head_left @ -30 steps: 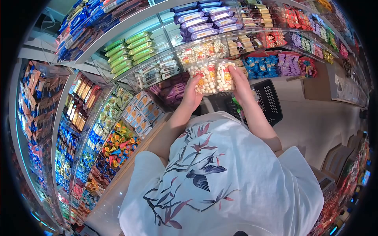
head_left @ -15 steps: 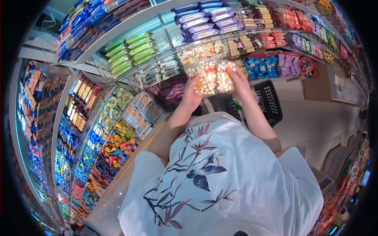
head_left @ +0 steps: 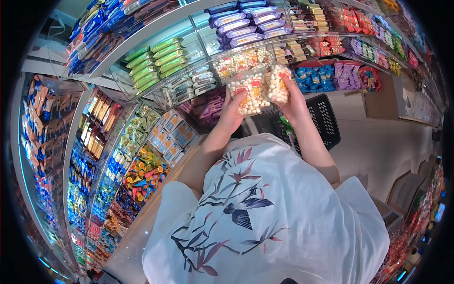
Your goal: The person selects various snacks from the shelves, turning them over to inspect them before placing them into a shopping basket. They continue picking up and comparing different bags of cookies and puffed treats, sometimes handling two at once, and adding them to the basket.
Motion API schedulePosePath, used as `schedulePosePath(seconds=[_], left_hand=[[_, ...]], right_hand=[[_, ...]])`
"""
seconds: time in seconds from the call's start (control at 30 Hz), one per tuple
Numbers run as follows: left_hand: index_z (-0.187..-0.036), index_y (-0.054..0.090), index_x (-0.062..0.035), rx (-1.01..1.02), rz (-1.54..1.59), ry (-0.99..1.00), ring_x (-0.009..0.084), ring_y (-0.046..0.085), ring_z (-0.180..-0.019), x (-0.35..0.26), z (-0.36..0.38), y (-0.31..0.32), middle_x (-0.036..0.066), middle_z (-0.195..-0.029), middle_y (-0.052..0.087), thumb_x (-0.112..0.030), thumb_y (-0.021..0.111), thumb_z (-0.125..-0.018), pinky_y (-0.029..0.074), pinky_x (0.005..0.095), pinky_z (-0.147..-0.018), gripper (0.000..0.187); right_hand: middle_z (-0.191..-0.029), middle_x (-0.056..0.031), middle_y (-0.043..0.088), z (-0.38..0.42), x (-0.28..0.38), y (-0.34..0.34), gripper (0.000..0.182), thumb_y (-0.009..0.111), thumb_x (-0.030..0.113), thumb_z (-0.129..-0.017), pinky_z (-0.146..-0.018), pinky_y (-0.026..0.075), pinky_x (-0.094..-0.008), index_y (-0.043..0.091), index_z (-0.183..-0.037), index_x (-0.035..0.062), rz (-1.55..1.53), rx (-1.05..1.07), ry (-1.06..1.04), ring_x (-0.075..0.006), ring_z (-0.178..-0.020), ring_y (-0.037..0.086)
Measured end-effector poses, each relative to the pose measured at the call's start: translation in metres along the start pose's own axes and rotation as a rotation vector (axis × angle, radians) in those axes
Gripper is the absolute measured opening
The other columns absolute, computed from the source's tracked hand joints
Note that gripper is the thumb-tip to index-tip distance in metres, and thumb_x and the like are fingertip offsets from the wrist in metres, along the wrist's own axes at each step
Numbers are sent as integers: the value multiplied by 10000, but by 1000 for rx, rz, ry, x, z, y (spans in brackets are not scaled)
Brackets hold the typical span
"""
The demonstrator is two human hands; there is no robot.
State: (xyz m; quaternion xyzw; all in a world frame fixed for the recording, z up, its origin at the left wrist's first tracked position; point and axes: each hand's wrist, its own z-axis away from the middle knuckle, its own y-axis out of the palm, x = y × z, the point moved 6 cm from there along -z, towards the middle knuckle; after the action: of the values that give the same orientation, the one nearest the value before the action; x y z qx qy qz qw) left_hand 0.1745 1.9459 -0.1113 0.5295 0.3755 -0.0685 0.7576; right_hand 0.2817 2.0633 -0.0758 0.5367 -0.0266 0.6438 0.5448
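In my left hand [head_left: 231, 112] is a clear bag of round cream-white snack balls [head_left: 253, 97] with a red and yellow label, my thumb across its front. A second, similar bag of white balls [head_left: 278, 85] is gripped in my right hand [head_left: 295, 102], turned partly sideways. A narrow gap parts the two bags. Just behind them, a shelf bin holds more bags of small pale snack balls [head_left: 243, 61]. Under my right forearm stands a black perforated shopping basket [head_left: 326, 120], with something green [head_left: 287, 127] inside, partly hidden.
Green snack packs [head_left: 165, 57] and purple packs [head_left: 246, 28] fill bins ahead. Blue packets [head_left: 313, 78] sit to the right of the hands. At left are bins of orange cone-shaped sweets [head_left: 144, 173] and white-and-blue packs [head_left: 172, 132]. A cardboard box [head_left: 380, 97] stands at right.
The two bags, side by side before, are now apart. My right hand has turned its bag sideways and shifted slightly right; the left bag tilts a little.
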Motion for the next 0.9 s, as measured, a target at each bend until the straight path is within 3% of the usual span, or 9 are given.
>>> schedulePosePath(seconds=[0.23, 0.27, 0.43, 0.47, 0.57, 0.6, 0.7, 0.77, 0.9], left_hand=[[-1500, 68, -255, -79, -59, 13, 227, 498, -1195, 13, -7, -9, 122, -1385, 388, -82, 429, -981, 473, 361, -953, 656], [-1430, 255, -150, -126, -91, 16, 220, 507, -1202, 17, -5, -10, 89, -1357, 437, -237, 400, -1013, 467, 370, -972, 450], [-1386, 317, -60, -56, 83, -149, 214, 506, -1202, 22, -7, -16, 83, -1339, 458, -265, 422, -1009, 464, 355, -971, 441], [-1381, 324, -49, -50, 121, -191, 210, 506, -1201, 23, -5, -14, 81, -1334, 463, -257, 438, -1005, 461, 349, -971, 445], [-1353, 348, -41, -80, -164, -21, 166, 526, -1149, 16, -5, 0, 66, -1256, 520, -242, 562, -947, 470, 321, -921, 501], [-1353, 348, -40, -69, -189, -44, 161, 526, -1142, 19, -6, 2, 66, -1254, 518, -226, 573, -939, 463, 318, -923, 506], [-1352, 353, -37, -3, -321, -141, 161, 525, -1122, 33, -12, 5, 78, -1253, 511, -225, 596, -922, 441, 312, -934, 529], [-1324, 390, -22, 8, -421, -207, 176, 512, -1134, 52, -15, 3, 95, -1247, 510, -274, 585, -927, 423, 311, -942, 509], [-1277, 436, 3, 245, -683, -337, 197, 504, -1120, 88, -16, 26, 122, -1208, 517, -316, 558, -938, 397, 317, -954, 481]], right_hand=[[-1064, -61, 618, 7, -15, 30, 350, 603, 234, -920, -820, 465, -271, 517, -1182, 17, 502, 289, -251, -106, -941, 583], [-1039, -68, 621, 5, -21, 30, 356, 614, 247, -910, -809, 465, -279, 522, -1166, 17, 595, 286, -300, -124, -921, 591], [-1076, -169, 538, -2, -17, 23, 405, 657, 298, -860, -876, 415, -347, 534, -1114, 7, 1046, 50, -618, -285, -1029, 535], [-1173, -193, 493, -10, -23, 13, 476, 653, 322, -868, -945, 383, -357, 502, -1180, -4, 1036, 37, -583, -284, -1139, 478], [-1224, -196, 482, -21, -32, -3, 616, 653, 363, -869, -986, 375, -358, 413, -1286, -21, 720, 26, -510, -269, -1164, 474], [-1307, -200, 450, -16, -31, 0, 787, 657, 403, -862, -1028, 351, -340, 276, -1394, -35, 589, 87, -366, -244, -1213, 450], [-1359, -200, 421, -14, -54, -32, 865, 668, 416, -849, -1031, 350, -323, 211, -1435, -29, 401, 46, -136, -235, -1235, 443], [-1355, -183, 431, 1, -55, -48, 896, 687, 398, -837, -1022, 361, -313, 183, -1447, -21, 443, -50, -105, -210, -1231, 451], [-1314, -141, 466, 41, -57, -81, 860, 721, 320, -817, -981, 410, -316, 209, -1436, 14, 125, -194, -67, -183, -1200, 478]])
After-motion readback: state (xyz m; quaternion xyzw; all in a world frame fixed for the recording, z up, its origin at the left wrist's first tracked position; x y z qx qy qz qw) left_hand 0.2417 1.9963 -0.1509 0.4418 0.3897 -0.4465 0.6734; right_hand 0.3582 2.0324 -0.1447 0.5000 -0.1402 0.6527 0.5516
